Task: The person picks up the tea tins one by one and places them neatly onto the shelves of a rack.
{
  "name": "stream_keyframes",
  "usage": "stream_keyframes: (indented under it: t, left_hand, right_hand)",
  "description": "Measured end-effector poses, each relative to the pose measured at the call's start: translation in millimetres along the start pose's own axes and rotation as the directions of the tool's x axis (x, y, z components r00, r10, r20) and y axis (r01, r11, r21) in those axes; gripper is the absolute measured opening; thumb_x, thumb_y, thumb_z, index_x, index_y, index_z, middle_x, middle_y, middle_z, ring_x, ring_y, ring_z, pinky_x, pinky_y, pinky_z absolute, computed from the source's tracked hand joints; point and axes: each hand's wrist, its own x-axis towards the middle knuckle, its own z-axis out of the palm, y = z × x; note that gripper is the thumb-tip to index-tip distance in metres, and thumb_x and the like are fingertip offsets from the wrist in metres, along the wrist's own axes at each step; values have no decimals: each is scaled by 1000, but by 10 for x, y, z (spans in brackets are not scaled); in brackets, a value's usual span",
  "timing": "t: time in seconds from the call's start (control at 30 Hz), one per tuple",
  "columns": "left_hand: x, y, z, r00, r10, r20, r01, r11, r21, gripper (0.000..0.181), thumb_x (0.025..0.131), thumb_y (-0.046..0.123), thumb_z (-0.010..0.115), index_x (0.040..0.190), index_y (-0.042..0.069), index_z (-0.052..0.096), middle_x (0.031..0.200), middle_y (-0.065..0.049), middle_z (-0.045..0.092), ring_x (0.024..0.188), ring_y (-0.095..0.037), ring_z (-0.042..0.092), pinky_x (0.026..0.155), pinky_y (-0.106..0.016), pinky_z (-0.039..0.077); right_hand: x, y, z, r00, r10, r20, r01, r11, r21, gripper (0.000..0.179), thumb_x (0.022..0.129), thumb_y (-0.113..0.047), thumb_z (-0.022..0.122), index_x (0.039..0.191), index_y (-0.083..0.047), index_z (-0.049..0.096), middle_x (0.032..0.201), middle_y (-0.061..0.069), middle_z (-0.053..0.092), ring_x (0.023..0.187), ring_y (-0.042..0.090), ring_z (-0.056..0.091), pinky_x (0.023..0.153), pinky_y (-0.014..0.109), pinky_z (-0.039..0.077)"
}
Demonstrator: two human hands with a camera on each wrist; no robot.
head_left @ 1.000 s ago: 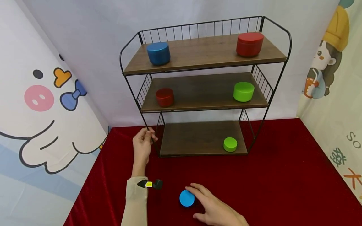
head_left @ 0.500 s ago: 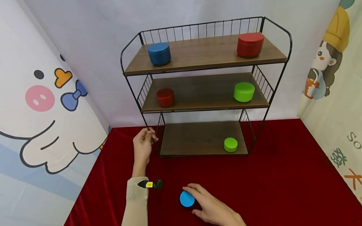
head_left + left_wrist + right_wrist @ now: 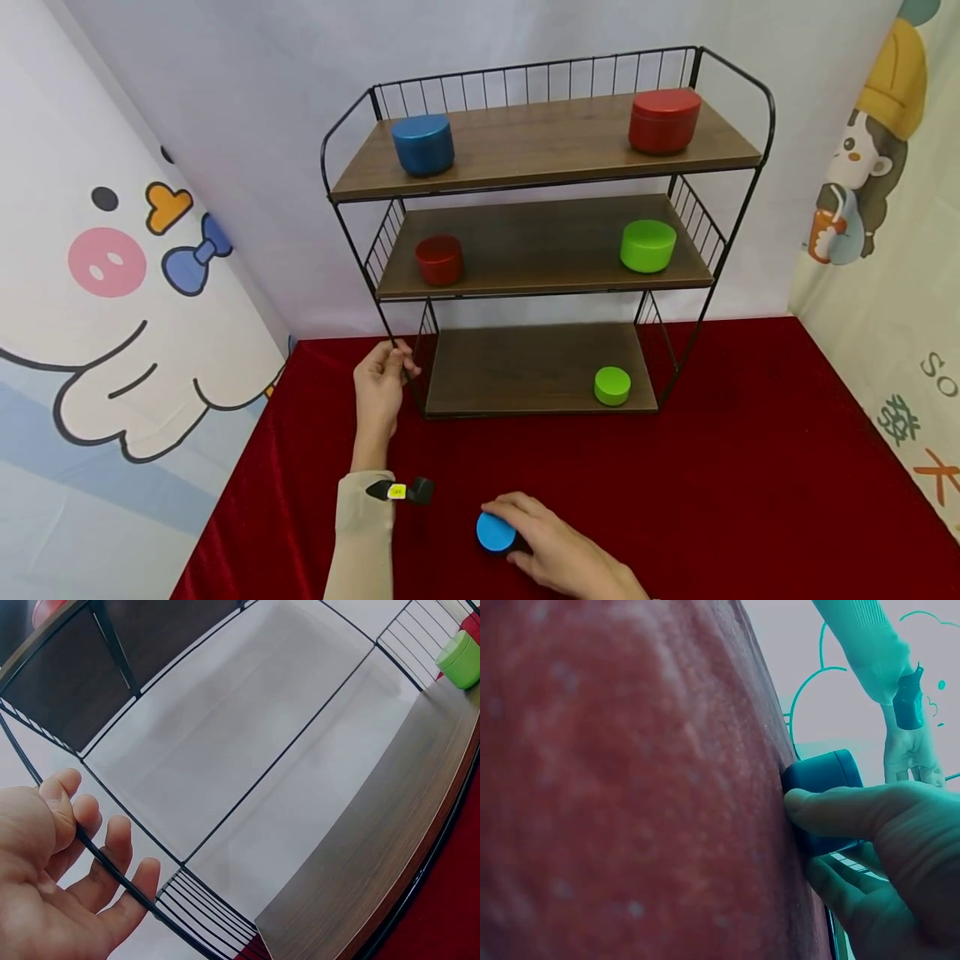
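Note:
At the lower left of a black wire shelf rack (image 3: 540, 287) with brown boards, my left hand (image 3: 378, 387) holds the front post. The left wrist view shows the thumb and fingers curled around that thin black rod (image 3: 112, 868). On the red cloth in front of the rack stands a small round blue tin (image 3: 496, 532). My right hand (image 3: 558, 546) grips this tin from the right. In the right wrist view the thumb (image 3: 832, 810) lies along one side of the blue tin (image 3: 821, 772), with fingers on the other side, partly hidden.
The top board carries a blue tin (image 3: 423, 145) and a red tin (image 3: 664, 122). On the middle board are a smaller red tin (image 3: 439, 260) and a green tin (image 3: 648, 247). A small green tin (image 3: 612, 387) sits on the bottom board. Printed curtains (image 3: 112, 358) hang around the red cloth (image 3: 735, 483).
My right hand has moved slightly left, and its fingers and thumb have closed around the blue tin. The left hand has stayed on the rack's post.

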Motion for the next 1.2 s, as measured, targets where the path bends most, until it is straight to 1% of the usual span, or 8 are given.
stream_keyframes:
  t: [0.1,0.3,0.43,0.7,0.8,0.97,1.13,1.2]
  left_hand:
    - [-1,1,0,1000,1,2,-1,1000,-3,26,107,19,51,97,-2,63,76,-4,58,75,-14,63,76,-25,60]
    - [-5,4,-11,1000,0,-3,0,1000,9,26,108,14,50,100,-7,61,76,-4,58,75,-15,63,75,-24,60]
    - [-7,11,-12,1000,4,-13,-4,1000,19,21,109,8,49,98,-4,63,76,-4,58,74,-16,64,74,-25,60]
    - [2,1,-3,1000,2,1,-2,1000,18,25,109,11,49,101,-8,61,76,-4,58,74,-15,64,75,-25,60]
    - [-1,4,-8,1000,11,-3,-11,1000,16,24,109,10,49,100,-8,62,76,-4,58,73,-15,64,74,-25,60]
    - [4,-3,-15,1000,8,-5,-8,1000,9,21,108,10,50,96,-1,63,76,-4,58,73,-15,65,74,-24,60]
    - [10,-6,-12,1000,-4,4,4,1000,2,26,108,14,50,99,-7,61,76,-4,59,73,-14,65,75,-25,60]
    - [10,-7,-12,1000,-9,8,9,1000,1,27,107,16,50,99,-7,61,76,-5,59,73,-14,65,76,-25,60]
  right_hand:
    - [28,-2,-16,1000,11,11,-11,1000,-4,63,90,0,77,147,-13,52,142,2,55,130,19,58,106,35,54]
    - [117,5,-43,998,56,38,-56,998,-13,62,91,-2,77,147,-14,53,143,1,56,130,20,58,106,37,54]
    - [187,18,-81,996,77,53,-75,997,-26,62,91,-2,77,147,-14,53,143,1,55,131,20,57,107,37,53]
    - [370,52,-156,998,51,45,-46,995,-92,63,90,-2,79,147,-10,53,142,6,56,131,23,58,107,39,53]
    - [464,75,-170,998,48,45,-44,995,-88,63,90,-3,79,146,-9,53,141,6,56,131,23,58,108,39,53]
    - [611,98,-220,997,66,42,-63,996,-70,63,90,-4,79,147,-8,52,142,7,55,132,23,57,110,39,51]
    - [711,101,-301,997,70,32,-67,995,-71,63,90,-4,79,147,-8,52,141,7,55,131,23,57,109,39,52]
    - [746,107,-326,998,62,25,-60,996,-72,64,89,-3,80,147,-9,52,141,8,55,131,24,57,109,39,52]
